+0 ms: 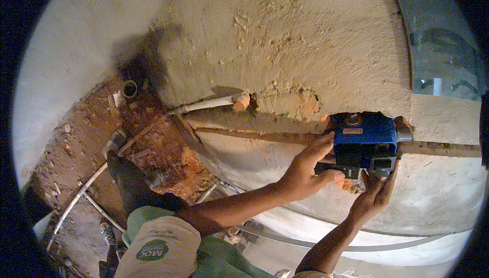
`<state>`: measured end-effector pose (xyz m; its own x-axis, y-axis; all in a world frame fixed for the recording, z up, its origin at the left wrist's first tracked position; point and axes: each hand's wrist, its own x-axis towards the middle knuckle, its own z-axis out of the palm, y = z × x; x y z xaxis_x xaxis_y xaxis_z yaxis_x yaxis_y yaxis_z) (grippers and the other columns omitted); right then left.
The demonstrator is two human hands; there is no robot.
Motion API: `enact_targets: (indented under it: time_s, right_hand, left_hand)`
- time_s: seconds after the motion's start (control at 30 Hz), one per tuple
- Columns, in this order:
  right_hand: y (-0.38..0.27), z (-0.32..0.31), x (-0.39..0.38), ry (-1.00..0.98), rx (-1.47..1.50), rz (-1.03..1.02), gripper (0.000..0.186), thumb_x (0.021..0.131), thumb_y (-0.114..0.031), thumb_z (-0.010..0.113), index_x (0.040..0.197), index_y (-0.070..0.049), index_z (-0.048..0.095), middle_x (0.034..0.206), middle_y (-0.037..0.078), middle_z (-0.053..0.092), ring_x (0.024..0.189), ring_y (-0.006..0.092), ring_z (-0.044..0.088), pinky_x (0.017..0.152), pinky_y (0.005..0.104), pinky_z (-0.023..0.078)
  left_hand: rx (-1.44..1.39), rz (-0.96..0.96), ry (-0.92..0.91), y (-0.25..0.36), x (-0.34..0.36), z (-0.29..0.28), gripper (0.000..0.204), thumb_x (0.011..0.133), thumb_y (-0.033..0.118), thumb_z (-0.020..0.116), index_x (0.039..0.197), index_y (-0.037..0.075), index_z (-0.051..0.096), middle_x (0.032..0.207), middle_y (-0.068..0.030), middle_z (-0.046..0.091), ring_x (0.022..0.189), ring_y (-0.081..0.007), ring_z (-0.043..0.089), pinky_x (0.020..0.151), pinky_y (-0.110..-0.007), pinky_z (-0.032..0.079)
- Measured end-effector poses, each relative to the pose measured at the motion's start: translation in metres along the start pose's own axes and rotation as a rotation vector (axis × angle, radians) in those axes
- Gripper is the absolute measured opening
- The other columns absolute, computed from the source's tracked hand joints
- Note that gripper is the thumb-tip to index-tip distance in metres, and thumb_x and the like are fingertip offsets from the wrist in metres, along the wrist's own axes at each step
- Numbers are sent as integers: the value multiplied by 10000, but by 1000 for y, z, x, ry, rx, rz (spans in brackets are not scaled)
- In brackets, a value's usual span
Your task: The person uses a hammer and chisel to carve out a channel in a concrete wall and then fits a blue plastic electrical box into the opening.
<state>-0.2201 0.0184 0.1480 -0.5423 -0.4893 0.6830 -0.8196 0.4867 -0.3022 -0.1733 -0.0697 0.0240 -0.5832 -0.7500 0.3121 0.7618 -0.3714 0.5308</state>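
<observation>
Both my hands are at a boxy device (364, 130) with a blue body, a black lower part and small black and grey blocks on its near side; I cannot make out its exact kind. It is up against the rough wall at the right, by a broken-out hole. My left hand (310, 168) grips its left side, with the thumb along a small black block (349, 172). From below, my right hand (376, 194) supports it, fingers near the grey block (383, 166); part of those fingers is hidden behind the device.
A white pipe (209, 104) with an orange-brown end (241, 101) projects along the wall. A long groove (254, 135) crosses the plaster. An open pipe end (129, 89) stands in the dug earth at left, with thin pipes (84, 191) and rubble below. A glass pane (443, 64) is at upper right.
</observation>
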Motion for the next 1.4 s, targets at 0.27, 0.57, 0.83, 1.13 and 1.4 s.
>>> enact_targets:
  time_s: [0.27, 0.57, 0.83, 1.13, 1.4]
  right_hand:
    - [-5, -6, -11, -157, -332, -360, 663, 806, -97, 557, 1338, 15, 178, 1394, 180, 183, 1287, 298, 181, 1018, 445, 216]
    - [-16, 17, -5, -199, -208, -350, 976, 647, -407, 725, 1337, 14, 178, 1375, 181, 213, 1266, 291, 227, 1025, 442, 197]
    - [1, 13, -2, -121, -197, -399, 889, 670, -317, 729, 1333, -16, 219, 1367, 169, 240, 1253, 296, 253, 1001, 452, 251]
    - [5, 9, 2, -141, -129, -406, 884, 659, -326, 735, 1323, -14, 242, 1370, 156, 243, 1240, 293, 282, 979, 444, 292]
    - [-9, 8, -8, -72, -410, -401, 855, 674, -319, 726, 1325, -34, 249, 1382, 176, 207, 1254, 301, 259, 974, 424, 297]
  left_hand:
    - [-8, -138, 238, -12, -20, 15, 681, 600, 186, 785, 1143, 31, 405, 1025, -103, 512, 933, -212, 525, 798, -318, 442]
    - [190, -129, 240, -35, -10, 3, 953, 453, 274, 862, 1175, 60, 277, 1068, -88, 453, 940, -198, 487, 719, -288, 436]
    - [-262, -180, 102, -49, -3, 7, 1022, 431, 203, 870, 1188, 103, 191, 1093, -76, 437, 879, -156, 512, 550, -221, 412]
    - [-348, -145, 96, -56, -6, 12, 962, 475, 104, 838, 1199, 134, 205, 1124, -96, 429, 857, -174, 538, 566, -246, 463]
    - [-120, -131, 173, -43, -5, 8, 884, 492, 104, 820, 1190, 74, 278, 1086, -95, 470, 917, -192, 527, 793, -314, 457]
